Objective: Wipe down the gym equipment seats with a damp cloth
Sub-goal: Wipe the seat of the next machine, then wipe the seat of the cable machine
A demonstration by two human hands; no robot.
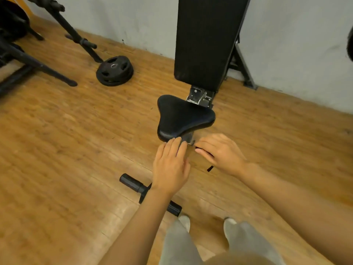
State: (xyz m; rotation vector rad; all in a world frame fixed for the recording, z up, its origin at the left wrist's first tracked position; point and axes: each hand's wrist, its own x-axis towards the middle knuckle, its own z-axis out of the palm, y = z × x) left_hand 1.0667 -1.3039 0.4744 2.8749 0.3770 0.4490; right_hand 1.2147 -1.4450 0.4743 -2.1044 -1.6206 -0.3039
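Below the upright black padded backrest [208, 41], whose top is cut off by the frame edge, sits the black triangular vinyl seat [183, 117] on a metal post, above the wooden plank floor [66, 131]. Left hand [170, 165]: fingers straight and together, tips at the seat's near edge; contact can't be confirmed, motion blur. Right hand [221, 153]: just right of the seat post, fingers bent toward the post, with something thin and dark [210, 168] poking out under the palm. Can't tell what it is or whether the hand grips it. Seat post base hidden behind both hands. Black foam-covered foot bar [131, 183] partly covered by the left forearm. Black rubber weight plates [114, 70] lie flat on the floor, well left of the seat.
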